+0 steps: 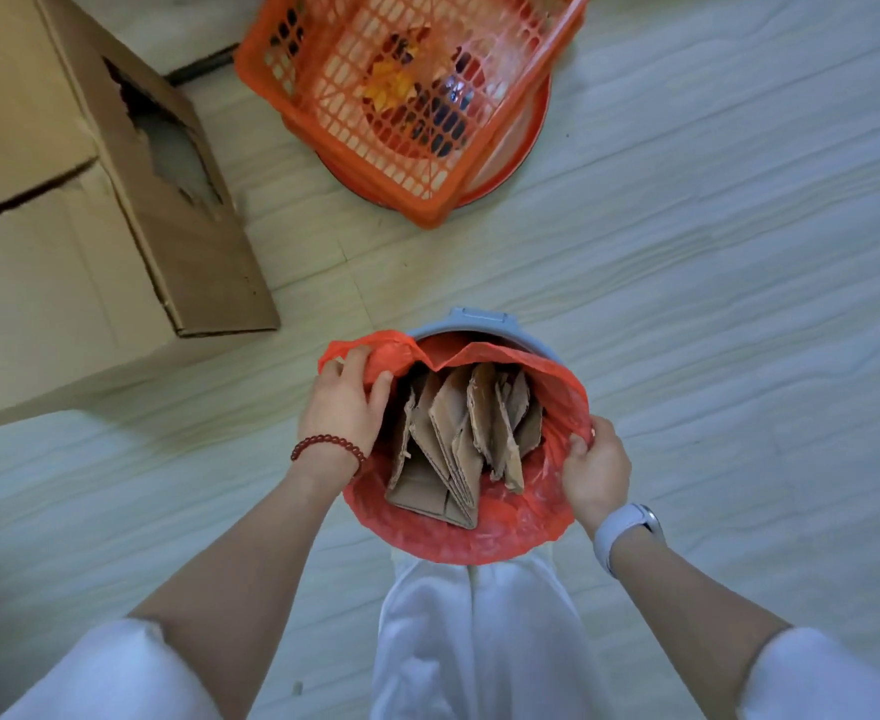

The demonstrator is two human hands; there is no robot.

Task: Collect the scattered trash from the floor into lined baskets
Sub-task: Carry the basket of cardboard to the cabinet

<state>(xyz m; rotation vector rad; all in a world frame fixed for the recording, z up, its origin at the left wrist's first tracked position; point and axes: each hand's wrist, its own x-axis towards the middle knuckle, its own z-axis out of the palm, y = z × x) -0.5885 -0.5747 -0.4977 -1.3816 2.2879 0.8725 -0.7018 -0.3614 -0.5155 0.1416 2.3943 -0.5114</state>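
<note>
Round grey plastic basket on the pale floor, mouth upward, lined with a red plastic bag; torn brown cardboard pieces stand on end inside. Left hand grips the bag's far-left rim; right hand pinches its right rim. Orange lattice basket beyond.

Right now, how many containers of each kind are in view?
Grey bin lined with a red plastic bag, gripped by left hand and right hand: 1
Orange mesh basket: 1
Cardboard boxes: 1 plainly, maybe another behind it
Total: 3 certain
</note>
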